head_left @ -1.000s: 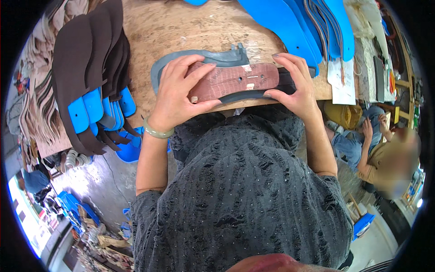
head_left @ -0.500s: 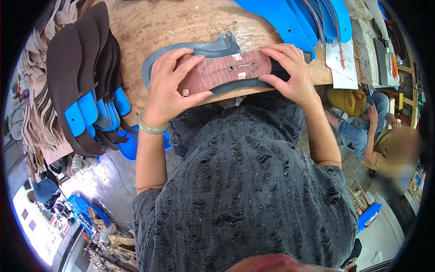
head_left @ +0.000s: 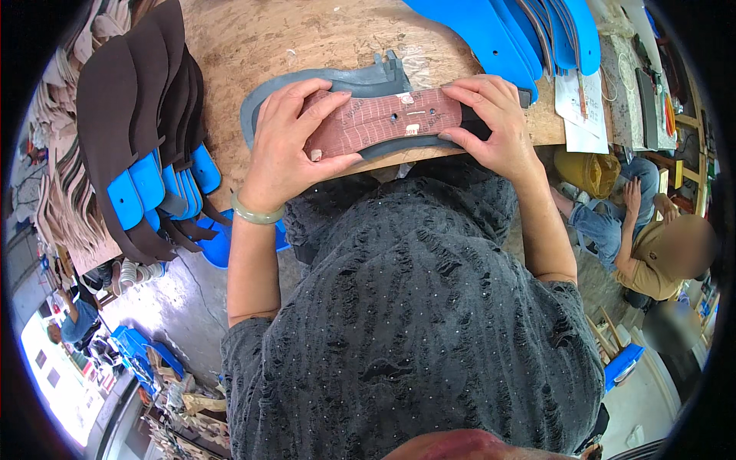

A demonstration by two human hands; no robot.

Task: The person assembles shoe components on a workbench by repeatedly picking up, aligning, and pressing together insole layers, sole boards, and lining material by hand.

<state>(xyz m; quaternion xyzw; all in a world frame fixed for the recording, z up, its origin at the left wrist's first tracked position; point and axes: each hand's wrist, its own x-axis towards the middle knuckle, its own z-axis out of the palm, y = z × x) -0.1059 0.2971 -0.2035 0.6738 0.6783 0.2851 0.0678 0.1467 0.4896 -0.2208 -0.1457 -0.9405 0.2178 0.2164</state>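
A reddish-brown insole board [head_left: 376, 123], waisted in the middle, with two holes and small pale patches, lies over a grey sole-shaped form [head_left: 268, 92] at the table's near edge. My left hand [head_left: 287, 138] grips the board's left end, fingers on the far side and thumb along the near edge. At its right end my right hand [head_left: 494, 119] pinches the board between fingers and thumb, beside a black part partly hidden under that hand. Two upright tabs rise from the form's far edge.
Dark brown insoles with blue ends [head_left: 134, 115] overlap in a stack on the left, beside pale curved pieces [head_left: 73, 207]. Blue insoles [head_left: 498, 46] fan out at the far right of the wooden table [head_left: 230, 38], near paper sheets [head_left: 579, 115]. A person [head_left: 652, 253] sits to the right.
The view has shifted very slightly. Both hands keep their hold on the board. At the left edge, a distant person's arm has moved.
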